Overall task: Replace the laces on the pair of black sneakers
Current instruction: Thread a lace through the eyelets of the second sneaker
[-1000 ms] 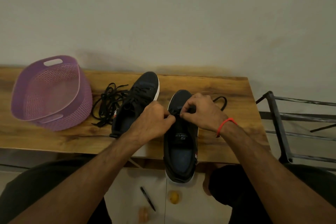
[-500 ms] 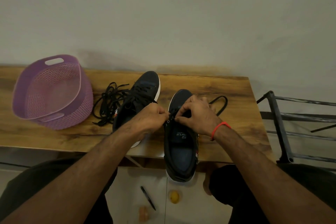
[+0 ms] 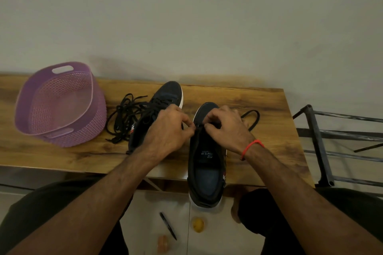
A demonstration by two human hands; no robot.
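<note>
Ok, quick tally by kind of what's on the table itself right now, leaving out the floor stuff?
Black sneakers: 2, the left sneaker and the right sneaker, which both hands are working on
Lace lots: 2, a loose lace pile and a lace loop beyond the right hand
Purple basket: 1
Total: 5
</note>
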